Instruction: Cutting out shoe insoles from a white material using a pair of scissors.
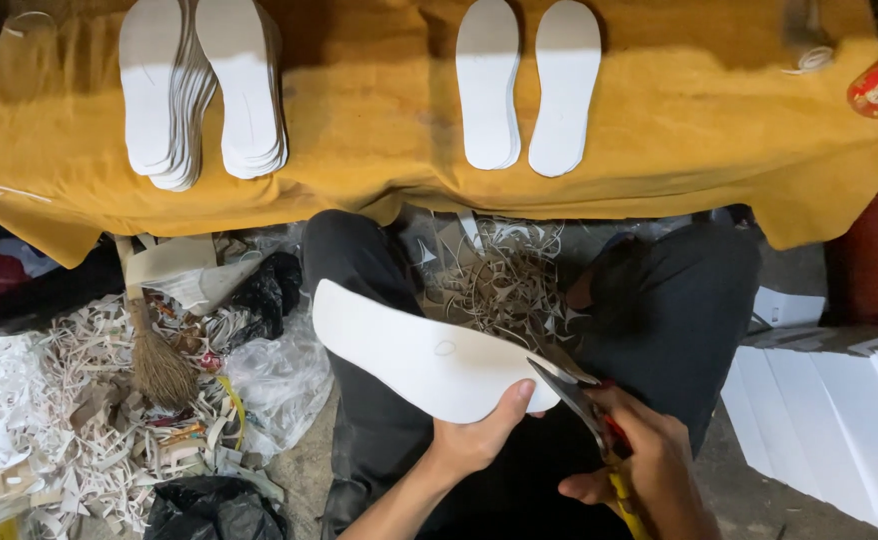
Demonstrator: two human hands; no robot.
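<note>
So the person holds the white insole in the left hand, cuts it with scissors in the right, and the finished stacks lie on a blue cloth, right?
Not quite: the head view shows the cloth is mustard yellow, not blue. The rest holds: left hand grips the white insole, right hand works the scissors, stacks lie on the cloth.

Ahead of you lies a mustard cloth (389, 120) over the counter. On it sit two stacks of white insoles (204, 90) at its left and a thinner pair (527, 85) toward its right. Below its left edge, a small broom (154, 355) rests among paper scraps (49, 420).
</note>
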